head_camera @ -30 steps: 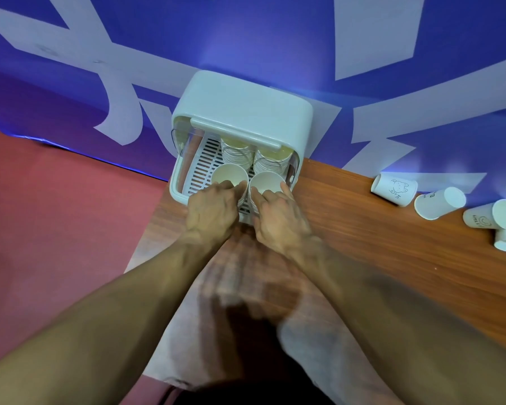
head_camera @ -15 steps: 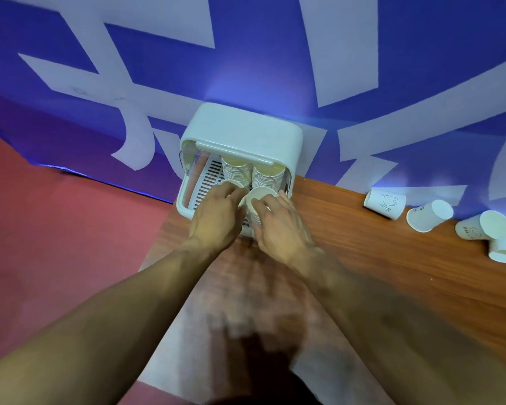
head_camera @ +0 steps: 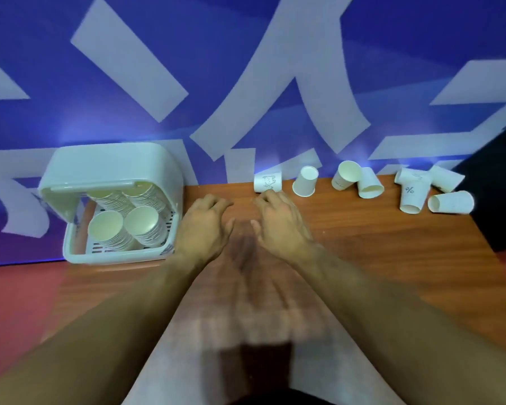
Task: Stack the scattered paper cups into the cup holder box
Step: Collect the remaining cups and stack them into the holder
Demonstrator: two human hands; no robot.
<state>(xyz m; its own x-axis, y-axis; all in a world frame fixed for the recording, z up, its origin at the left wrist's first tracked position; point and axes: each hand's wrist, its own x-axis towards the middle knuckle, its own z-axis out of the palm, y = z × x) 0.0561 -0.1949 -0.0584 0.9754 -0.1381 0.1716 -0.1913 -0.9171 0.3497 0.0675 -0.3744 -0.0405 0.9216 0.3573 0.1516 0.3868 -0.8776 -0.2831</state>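
The cup holder box point(head_camera: 111, 171) stands at the left end of the wooden table point(head_camera: 362, 247), against the blue and white backdrop point(head_camera: 129, 54), with its lid raised and its open side facing near. Inside are four leaning stacks of cups: two rear stacks point(head_camera: 114, 197) and two front stacks point(head_camera: 142, 226) with their mouths turned toward the viewer. Much of the work looks done. Just right of the box the left hand point(head_camera: 202, 226) hovers palm down over the bare wood with its fingers point(head_camera: 216, 201) loosely bent and a little apart, holding nothing. Beside it the right hand point(head_camera: 281, 226) is in much the same pose, also holding nothing, and its fingertips point(head_camera: 268, 195) reach toward the far edge. The cup with a drawing point(head_camera: 268, 182) lies on its side just beyond those fingertips; blur makes it impossible to tell whether they touch it. It is the nearest loose cup and likely the next to be picked up. Further right about seven more scattered cups point(head_camera: 305, 185) lie along the far edge, some resting against each other, among them a cup marked with a percent sign point(head_camera: 411, 197). All of these are still to be stacked. A dark object point(head_camera: 497, 194) sits at the far right.
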